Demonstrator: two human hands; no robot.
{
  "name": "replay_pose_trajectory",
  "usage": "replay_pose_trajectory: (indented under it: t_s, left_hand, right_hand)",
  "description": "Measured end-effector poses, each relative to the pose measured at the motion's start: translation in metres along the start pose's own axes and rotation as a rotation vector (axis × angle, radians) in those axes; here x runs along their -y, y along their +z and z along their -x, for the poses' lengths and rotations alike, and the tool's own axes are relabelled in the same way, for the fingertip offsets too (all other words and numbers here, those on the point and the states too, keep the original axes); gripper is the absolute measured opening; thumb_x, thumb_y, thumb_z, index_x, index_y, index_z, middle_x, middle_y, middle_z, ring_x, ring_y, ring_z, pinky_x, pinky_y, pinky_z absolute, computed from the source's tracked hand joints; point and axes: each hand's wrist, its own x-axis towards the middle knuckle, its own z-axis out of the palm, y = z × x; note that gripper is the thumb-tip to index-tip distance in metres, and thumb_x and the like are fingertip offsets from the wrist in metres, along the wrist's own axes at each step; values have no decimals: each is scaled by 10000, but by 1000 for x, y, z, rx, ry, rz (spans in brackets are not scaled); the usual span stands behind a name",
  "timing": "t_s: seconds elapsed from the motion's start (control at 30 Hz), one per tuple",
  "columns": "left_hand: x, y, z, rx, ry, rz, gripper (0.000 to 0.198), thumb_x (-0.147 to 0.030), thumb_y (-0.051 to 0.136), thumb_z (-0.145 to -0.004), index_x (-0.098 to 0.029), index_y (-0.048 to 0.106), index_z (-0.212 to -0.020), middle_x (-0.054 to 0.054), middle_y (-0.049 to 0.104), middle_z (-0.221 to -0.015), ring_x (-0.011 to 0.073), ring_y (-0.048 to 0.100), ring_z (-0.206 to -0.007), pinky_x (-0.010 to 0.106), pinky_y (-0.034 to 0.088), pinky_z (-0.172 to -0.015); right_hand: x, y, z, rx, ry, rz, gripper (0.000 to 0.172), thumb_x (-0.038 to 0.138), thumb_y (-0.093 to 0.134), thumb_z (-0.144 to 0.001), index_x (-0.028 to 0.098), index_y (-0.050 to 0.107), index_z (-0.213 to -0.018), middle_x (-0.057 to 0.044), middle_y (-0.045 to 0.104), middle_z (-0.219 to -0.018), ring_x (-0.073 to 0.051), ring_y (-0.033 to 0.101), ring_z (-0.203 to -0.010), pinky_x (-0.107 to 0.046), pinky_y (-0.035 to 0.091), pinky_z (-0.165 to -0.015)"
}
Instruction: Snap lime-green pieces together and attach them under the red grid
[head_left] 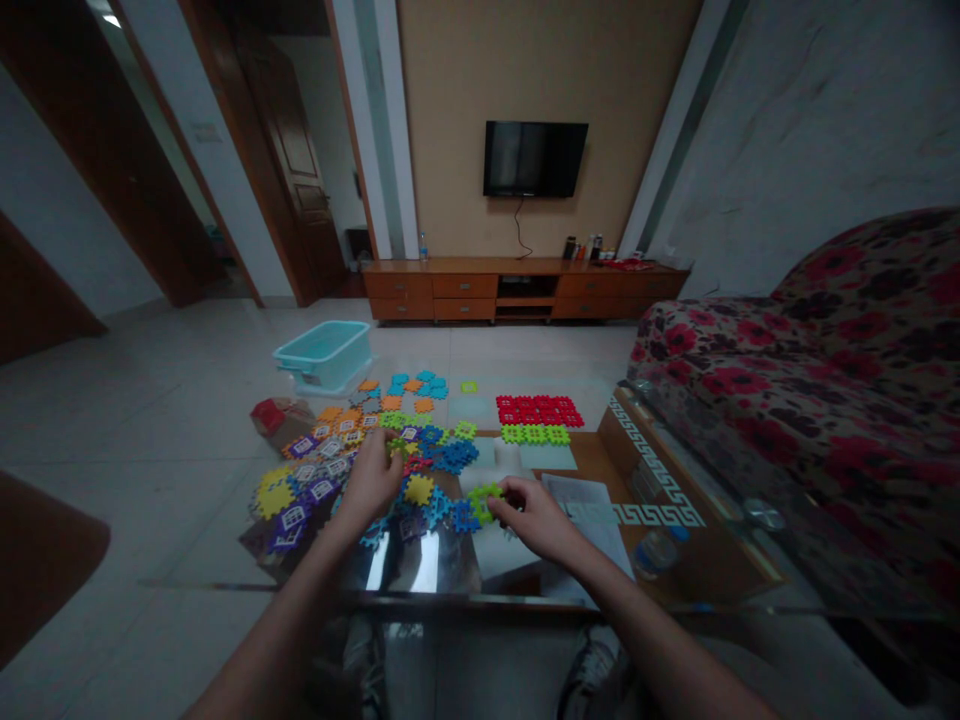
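Note:
My right hand [534, 512] pinches a lime green puzzle piece [484, 501] above the glass table, beside blue pieces [465, 516]. Over the pile of mixed pieces, my left hand [373, 480] has its fingers drawn together around a small yellow-green piece [394, 443], partly hidden by the fingers. Yellow [419, 489], purple [291, 524] and orange pieces lie about the left hand. Farther back on the right, a joined block of red pieces [538, 410] lies just behind a joined row of lime green pieces [535, 434]. A single lime piece [469, 386] lies apart.
A turquoise bin [326, 350] stands beyond the pile at the left. Papers [589, 520] and a bottle [656, 550] show at the right of the glass table [525, 600]. A flowered sofa [840, 330] is at the right, and a low cabinet [457, 290] stands against the wall.

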Motion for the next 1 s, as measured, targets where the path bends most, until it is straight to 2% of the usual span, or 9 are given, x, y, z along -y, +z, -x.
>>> replay_pose_trajectory:
  t_s: [0.07,0.17,0.27,0.4,0.5,0.63,0.83,1.0]
  left_hand:
    - [-17,8,10,111,-55,284,174,-257,513,-859,-197,544,-1019,40,639,-953,206,623,-877,322,504,-789]
    - [-42,22,25,270,-131,687,288,-341,634,-799,-180,587,-1034,11,635,-816,176,619,-727,287,497,-660]
    - [-60,36,35,367,-217,980,400,-353,728,-733,-163,605,-1063,24,649,-822,168,631,-715,295,520,-664]
    - [-69,44,41,462,-315,1231,453,-276,788,-684,-156,617,-1086,63,683,-893,178,665,-795,311,553,-722]
    - [-73,40,44,512,-356,1339,453,-168,779,-661,-168,627,-1087,84,699,-962,177,683,-841,303,557,-765]
    - [-77,33,45,518,-397,1375,487,-81,754,-641,-174,623,-1100,89,713,-962,178,697,-844,290,558,-771]
    - [-78,32,45,517,-365,1403,419,-102,751,-696,-159,625,-1091,94,729,-954,182,711,-870,273,561,-799]
    - [-81,27,45,545,-362,1423,336,-165,780,-742,-156,645,-1050,104,727,-992,174,711,-892,276,560,-852]
  right_hand:
    - [0,0,-2,-29,7,-79,252,421,608,-842,193,588,-737,12,584,-622,-138,538,-595,-252,387,-552]
    - [0,-1,-4,-86,20,-204,322,521,618,-820,203,588,-782,9,600,-642,-151,567,-598,-267,414,-558]
    - [-1,-4,-7,-150,71,-320,427,615,653,-757,200,599,-846,0,618,-680,-166,598,-605,-275,430,-541]
    - [-2,-9,-9,-236,128,-421,482,640,718,-678,200,591,-826,-13,628,-725,-185,636,-654,-286,468,-563]
    - [-2,-10,-9,-267,152,-458,454,607,736,-670,200,587,-804,-6,623,-706,-175,629,-646,-274,458,-561]
    - [0,-10,-8,-273,175,-482,394,501,761,-653,187,617,-841,-4,630,-717,-144,586,-625,-256,422,-563]
    - [2,-11,-7,-251,169,-569,342,418,782,-638,172,656,-838,22,590,-667,-105,486,-559,-242,359,-527]
    - [9,-11,-4,-221,169,-604,369,433,794,-651,172,689,-889,-32,664,-833,-132,556,-675,-248,413,-578]
